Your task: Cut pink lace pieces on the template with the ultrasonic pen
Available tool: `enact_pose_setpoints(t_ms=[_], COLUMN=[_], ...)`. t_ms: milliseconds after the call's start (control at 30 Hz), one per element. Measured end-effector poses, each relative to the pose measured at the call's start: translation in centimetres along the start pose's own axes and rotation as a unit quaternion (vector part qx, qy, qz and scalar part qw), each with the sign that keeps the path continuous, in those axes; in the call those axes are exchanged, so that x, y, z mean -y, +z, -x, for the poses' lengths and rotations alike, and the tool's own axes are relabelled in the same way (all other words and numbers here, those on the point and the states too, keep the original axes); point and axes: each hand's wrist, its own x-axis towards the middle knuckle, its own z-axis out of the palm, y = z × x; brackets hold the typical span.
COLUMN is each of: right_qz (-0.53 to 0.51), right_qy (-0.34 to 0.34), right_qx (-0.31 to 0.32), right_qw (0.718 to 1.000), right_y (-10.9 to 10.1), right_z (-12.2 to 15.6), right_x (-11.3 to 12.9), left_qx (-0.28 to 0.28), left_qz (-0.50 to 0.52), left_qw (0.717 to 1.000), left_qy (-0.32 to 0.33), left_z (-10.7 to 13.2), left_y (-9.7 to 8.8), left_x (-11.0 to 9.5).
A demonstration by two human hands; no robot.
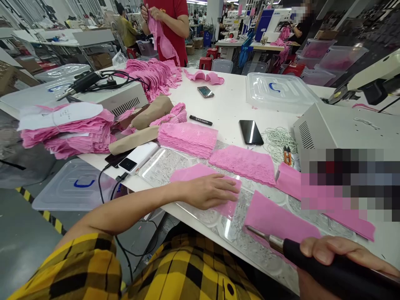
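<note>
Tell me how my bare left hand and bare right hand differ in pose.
Your left hand lies palm down on a flat pink fabric piece, while your right hand grips a long black-handled tool with a slim metal shaft. The left hand is stretched out; the right hand is curled around its tool. Both are bare.

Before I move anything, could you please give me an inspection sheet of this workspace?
Surface: white table, partly under a grey patterned covering.
Job's things: left pink piece, right pink piece, black-handled tool.
Clutter: black phone, smaller phone, black marker, tangled pale threads, orange-handled snips.
Grips: left hand rests on the left pink piece; right hand holds the black-handled tool.
Cables: black cables hang past the near-left table edge.
Surroundings: person in red behind the table; lidded bin below left.
</note>
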Motion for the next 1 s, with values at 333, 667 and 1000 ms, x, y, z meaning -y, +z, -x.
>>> enact_pose_setpoints(t_ms=[333, 667, 1000], right_qz=[0.018, -0.003, -0.01], right_qy=[-0.041, -0.064, -0.072], right_qx=[0.034, 0.081, 0.11], right_qw=[0.998, 0.995, 0.991], right_y=[3.5, 3.4, 4.5], right_z=[0.2, -1.1, -1.1], right_x=[0.3, -0.6, -0.5], left_qx=[0.032, 0.025, 0.025], left_qz=[0.002, -0.007, -0.024], left_qw=[0.999, 0.999, 0.999], left_qy=[0.011, 0.023, 0.037], left_z=[2.7, 2.9, 3.1], left_y=[2.0, 2.2, 2.3], left_x=[1.0, 1.3, 1.3])
